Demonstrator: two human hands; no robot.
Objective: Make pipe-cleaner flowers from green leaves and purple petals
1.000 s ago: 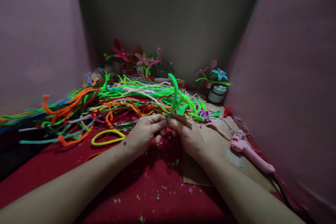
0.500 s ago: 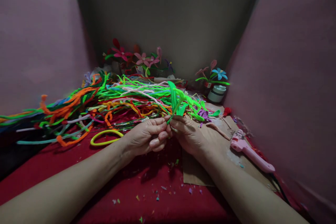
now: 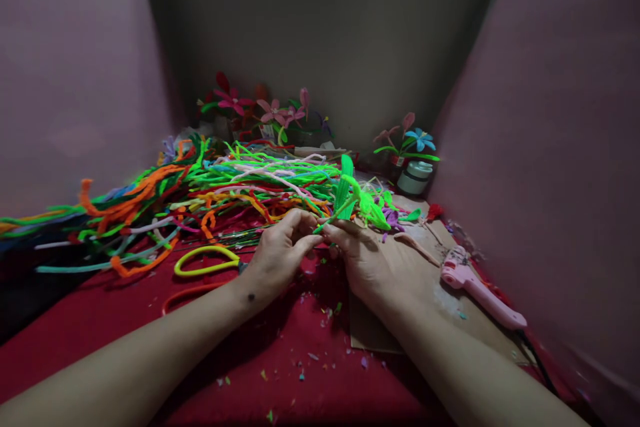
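Note:
Both hands meet over the middle of the table around a green pipe-cleaner stem with leaves (image 3: 345,190). My left hand (image 3: 284,247) pinches the lower end of the stem between thumb and fingers. Just to the right, my right hand (image 3: 367,263) is closed on the stem below its darker green leaves, with most of its fingertips hidden. A lighter green curled part (image 3: 370,208) hangs off to the right above the right hand. Scissors with a yellow handle loop (image 3: 207,250) and a red one lie partly under my left forearm.
Behind the hands spreads a pile of coloured pipe cleaners (image 3: 250,177). At right, a pink glue gun (image 3: 480,293) rests on a cardboard sheet (image 3: 373,323). Pipe-cleaner flowers (image 3: 273,110) and a pale jar (image 3: 415,177) stand at the back. Scraps litter the red cloth (image 3: 280,373).
The leafy stem has tilted and shifted right. My left hand has turned, its fingers lifting and curling over the stem end, and more of the scissors shows beside that wrist.

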